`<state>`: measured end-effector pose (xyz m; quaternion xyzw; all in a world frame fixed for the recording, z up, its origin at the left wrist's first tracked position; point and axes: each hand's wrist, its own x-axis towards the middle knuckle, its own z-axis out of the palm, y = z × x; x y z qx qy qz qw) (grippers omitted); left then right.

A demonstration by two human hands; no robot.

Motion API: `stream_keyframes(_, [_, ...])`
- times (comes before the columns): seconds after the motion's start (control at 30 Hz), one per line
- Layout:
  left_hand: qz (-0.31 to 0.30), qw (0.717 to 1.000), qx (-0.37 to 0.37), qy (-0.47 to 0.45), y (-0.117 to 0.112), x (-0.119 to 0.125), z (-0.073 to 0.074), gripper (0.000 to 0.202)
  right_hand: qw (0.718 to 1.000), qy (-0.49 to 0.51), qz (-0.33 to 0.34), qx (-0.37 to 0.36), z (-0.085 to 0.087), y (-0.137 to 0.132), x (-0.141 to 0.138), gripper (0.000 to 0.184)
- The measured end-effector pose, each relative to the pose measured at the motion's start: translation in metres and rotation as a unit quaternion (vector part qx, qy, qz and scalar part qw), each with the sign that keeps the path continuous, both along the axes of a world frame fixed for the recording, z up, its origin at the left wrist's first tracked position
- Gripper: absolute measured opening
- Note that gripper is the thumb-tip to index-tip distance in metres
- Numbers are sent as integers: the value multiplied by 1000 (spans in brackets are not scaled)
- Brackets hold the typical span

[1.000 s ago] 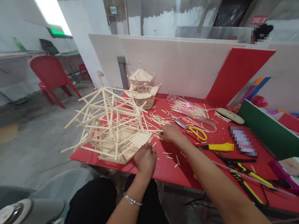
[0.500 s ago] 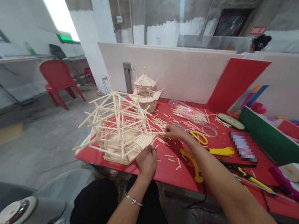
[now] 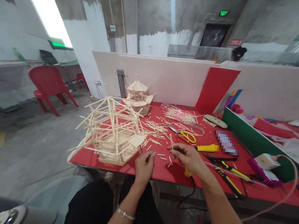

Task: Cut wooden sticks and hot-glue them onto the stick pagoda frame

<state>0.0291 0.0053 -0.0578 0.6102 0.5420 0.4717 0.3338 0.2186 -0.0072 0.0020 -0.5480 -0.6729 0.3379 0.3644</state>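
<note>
Now the right hand (image 3: 190, 160), drawn back from the model (image 3: 114, 138), pinches a stick (image 3: 171, 141); the left hand (image 3: 144, 167) curls, contents unclear.

A pale wooden model (image 3: 114, 126), built of thin sticks joined into an open frame, is set near the left end of the table (image 3: 160, 171), with its base close to the front edge. A tiered base is formed of closely laid sticks, and a slatted panel is fixed on its right side. Above, the frame is left uncovered; sloping beams are gathered at a raised peak, and some ends are seen projecting past the table's left edge. A short, pale stick (image 3: 171, 140) is pinched nearly upright in the right hand's (image 3: 190, 159) fingertips, apart from the model, toward the front edge.
</note>
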Motion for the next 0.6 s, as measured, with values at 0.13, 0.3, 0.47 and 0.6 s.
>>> stream_keyframes(0.13, [-129, 894, -303, -304, -32, 1, 27, 50, 979, -91, 30, 181, -5, -15, -19, 25])
stream_keyframes(0.3, [-152, 807, -358, -444, -51, -19, 57, 36, 963, -89, 26, 253, 2, -26, -47, 32])
stream_keyframes(0.47, [-4, 831, -269, -487, -60, -29, 68, 36, 980, 8, -88, 180, 9, -61, -77, 19])
stream_keyframes(0.6, [52, 829, -235, -504, -58, -30, 69, 32, 993, 35, -38, 108, 3, -76, -97, 19])
